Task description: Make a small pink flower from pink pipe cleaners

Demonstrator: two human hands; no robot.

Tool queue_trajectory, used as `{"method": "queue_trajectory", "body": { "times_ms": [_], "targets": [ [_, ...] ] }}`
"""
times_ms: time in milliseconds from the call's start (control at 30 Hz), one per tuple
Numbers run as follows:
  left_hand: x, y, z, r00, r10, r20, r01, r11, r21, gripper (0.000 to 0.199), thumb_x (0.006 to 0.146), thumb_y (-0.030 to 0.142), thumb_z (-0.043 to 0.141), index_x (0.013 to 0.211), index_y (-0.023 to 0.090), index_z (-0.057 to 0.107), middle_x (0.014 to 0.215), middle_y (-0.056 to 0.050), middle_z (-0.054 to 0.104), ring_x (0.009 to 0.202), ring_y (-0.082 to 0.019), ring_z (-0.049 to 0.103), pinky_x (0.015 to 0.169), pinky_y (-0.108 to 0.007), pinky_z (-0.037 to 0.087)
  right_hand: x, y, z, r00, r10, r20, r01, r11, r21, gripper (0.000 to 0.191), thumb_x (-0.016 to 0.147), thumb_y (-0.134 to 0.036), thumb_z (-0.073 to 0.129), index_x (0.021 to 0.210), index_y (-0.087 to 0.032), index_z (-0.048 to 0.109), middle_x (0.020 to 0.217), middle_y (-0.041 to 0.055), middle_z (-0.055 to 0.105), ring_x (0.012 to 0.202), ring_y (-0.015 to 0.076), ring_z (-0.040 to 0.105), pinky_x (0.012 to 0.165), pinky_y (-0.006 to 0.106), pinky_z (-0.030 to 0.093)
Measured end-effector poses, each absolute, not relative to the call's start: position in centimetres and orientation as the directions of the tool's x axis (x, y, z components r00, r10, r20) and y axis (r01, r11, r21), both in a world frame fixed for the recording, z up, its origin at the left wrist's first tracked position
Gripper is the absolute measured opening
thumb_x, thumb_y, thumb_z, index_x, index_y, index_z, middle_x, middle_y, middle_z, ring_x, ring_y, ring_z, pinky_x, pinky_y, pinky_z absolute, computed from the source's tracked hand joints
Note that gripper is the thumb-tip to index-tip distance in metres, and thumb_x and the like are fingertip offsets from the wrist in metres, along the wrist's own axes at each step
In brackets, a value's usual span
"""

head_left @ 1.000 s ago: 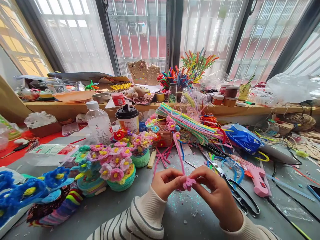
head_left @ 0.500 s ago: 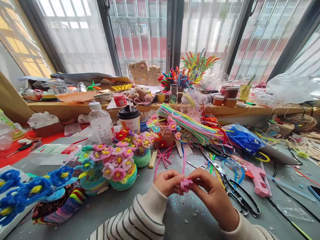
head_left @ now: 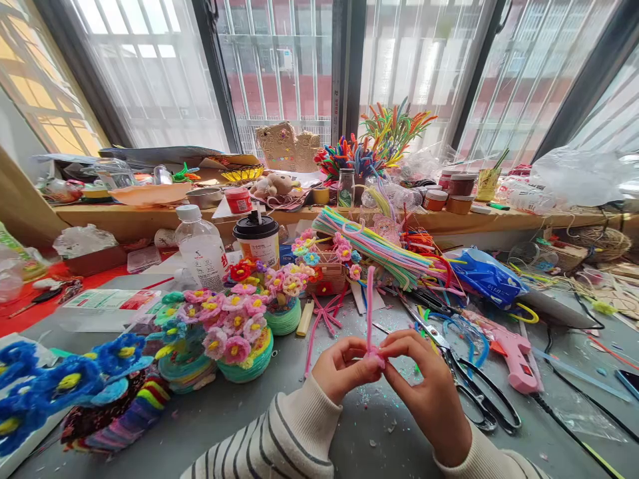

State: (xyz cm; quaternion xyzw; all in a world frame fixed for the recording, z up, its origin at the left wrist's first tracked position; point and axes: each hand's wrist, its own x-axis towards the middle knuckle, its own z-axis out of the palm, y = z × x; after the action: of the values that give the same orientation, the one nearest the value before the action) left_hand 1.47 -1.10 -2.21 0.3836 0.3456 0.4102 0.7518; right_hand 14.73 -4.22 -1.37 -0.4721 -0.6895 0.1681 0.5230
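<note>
Both my hands meet over the grey table, pinching a pink pipe cleaner (head_left: pixel 370 313) whose lower end is curled into a small bunch of loops. Its straight end stands upright above my fingers. My left hand (head_left: pixel 344 368) closes on the bunch from the left, thumb on top. From the right, my right hand (head_left: pixel 424 386) pinches the same bunch between thumb and forefinger. Fingers partly cover the loops. To the left of my hands lie several bent pink pipe cleaners (head_left: pixel 327 316). Black-handled scissors (head_left: pixel 479 392) rest just right of my right hand.
Pots of pipe-cleaner flowers (head_left: pixel 244 372) and a blue-flowered pot (head_left: pixel 110 426) stand on the left. Behind are a bottle (head_left: pixel 200 253), a lidded cup (head_left: pixel 257 243) and a pipe-cleaner bundle (head_left: pixel 379 249). A pink glue gun (head_left: pixel 519 359) with a cord lies right.
My hands have shifted slightly, the left one moving right and turning so its thumb covers more of the pink bunch. The pipe cleaner's straight end now stands higher and more in view.
</note>
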Motion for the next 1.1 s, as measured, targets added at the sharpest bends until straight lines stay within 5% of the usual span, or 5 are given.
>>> {"method": "queue_trajectory", "body": {
  "times_ms": [200, 400, 700, 933, 1100],
  "targets": [
    [1.23, -0.78, -2.59, 0.247, 0.969, -0.03, -0.245, 0.093, 0.965, 0.025, 0.049, 0.02, 0.068, 0.07, 0.014, 0.056, 0.066, -0.001, 0.058, 0.061, -0.012, 0.055, 0.054, -0.022, 0.042, 15.11, -4.1, -0.8, -0.101, 0.877, 0.469, 0.444, 0.462, -0.768, 0.023, 0.066, -0.021, 0.055, 0.089, -0.02, 0.05, 0.091, 0.0049, 0.052, 0.085, 0.0183, 0.05, 0.069, 0.03, 0.044],
    [1.63, -1.31, -2.66, 0.135, 0.94, 0.314, -0.033, -0.313, 0.949, 0.016, 0.057, 0.015, 0.059, 0.073, 0.016, 0.057, 0.082, -0.004, 0.05, 0.071, -0.013, 0.053, 0.063, -0.025, 0.045, 14.77, -4.2, -1.15, -0.076, 0.914, 0.398, 0.393, 0.395, -0.831, 0.012, 0.071, -0.026, 0.053, 0.08, -0.018, 0.055, 0.076, 0.0033, 0.058, 0.069, 0.015, 0.054, 0.061, 0.026, 0.045],
    [1.49, -0.83, -2.16, 0.246, 0.956, -0.159, -0.344, 0.24, 0.908, 0.034, 0.045, 0.037, 0.069, 0.065, 0.011, 0.057, 0.059, -0.001, 0.057, 0.055, -0.011, 0.054, 0.056, -0.025, 0.044, 14.68, -4.36, -0.9, 0.066, 0.955, 0.29, 0.186, 0.274, -0.944, 0.014, 0.067, -0.031, 0.056, 0.068, -0.017, 0.058, 0.062, 0.0011, 0.059, 0.056, 0.0134, 0.054, 0.052, 0.023, 0.043],
    [1.24, -0.74, -1.69, 0.261, 0.937, -0.233, -0.432, 0.329, 0.84, 0.027, 0.039, 0.026, 0.073, 0.051, 0.013, 0.053, 0.049, 0.003, 0.057, 0.051, -0.008, 0.054, 0.057, -0.022, 0.045, 14.49, -4.38, -1.16, 0.187, 0.94, 0.284, 0.084, 0.273, -0.958, 0.021, 0.067, -0.031, 0.055, 0.084, -0.018, 0.053, 0.071, 0.0016, 0.056, 0.062, 0.0135, 0.053, 0.055, 0.025, 0.046],
    [1.17, -0.53, -1.79, 0.234, 0.952, -0.197, -0.507, 0.292, 0.811, 0.028, 0.04, 0.023, 0.074, 0.049, 0.012, 0.05, 0.068, -0.002, 0.063, 0.06, -0.01, 0.057, 0.06, -0.023, 0.045, 15.06, -4.24, -1.53, 0.494, 0.588, 0.64, 0.508, 0.403, -0.762, 0.063, 0.059, -0.027, 0.063, 0.113, -0.018, 0.032, 0.109, 0.0107, 0.039, 0.099, 0.0236, 0.041, 0.08, 0.041, 0.039]
  ]
}}
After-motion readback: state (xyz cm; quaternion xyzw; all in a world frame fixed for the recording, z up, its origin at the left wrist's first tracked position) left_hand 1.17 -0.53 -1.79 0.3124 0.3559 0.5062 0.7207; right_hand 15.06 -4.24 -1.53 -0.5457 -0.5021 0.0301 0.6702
